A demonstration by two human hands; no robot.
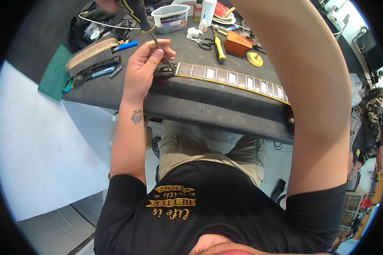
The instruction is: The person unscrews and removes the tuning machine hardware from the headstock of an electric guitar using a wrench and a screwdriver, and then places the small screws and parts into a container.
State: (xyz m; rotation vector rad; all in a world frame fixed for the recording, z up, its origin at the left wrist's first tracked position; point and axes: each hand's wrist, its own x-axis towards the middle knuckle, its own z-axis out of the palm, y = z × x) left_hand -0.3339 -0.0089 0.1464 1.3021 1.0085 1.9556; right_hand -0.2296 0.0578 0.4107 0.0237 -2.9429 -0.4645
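Note:
A guitar neck [242, 81] with pale block inlays lies along the bench edge, its dark headstock [165, 73] pointing left. Slanting down to the headstock beside the nut is a screwdriver [141, 19] with a black and yellow handle. My left hand [147, 61] is closed lightly about its metal shaft, thumb and fingers close above the headstock. At the top edge my right hand [107, 5] is at the upper handle, blurred and mostly cut off. My right forearm passes over the neck's far end and hides what lies beyond.
Behind the neck lie scissors [205, 42], a yellow-handled tool [219, 47], a reddish-brown box [238, 43] and a round brass-coloured piece [255, 59]. A clear plastic tub [171, 20] stands farther back. Pens [102, 72] and a green cutting mat [55, 72] are at left.

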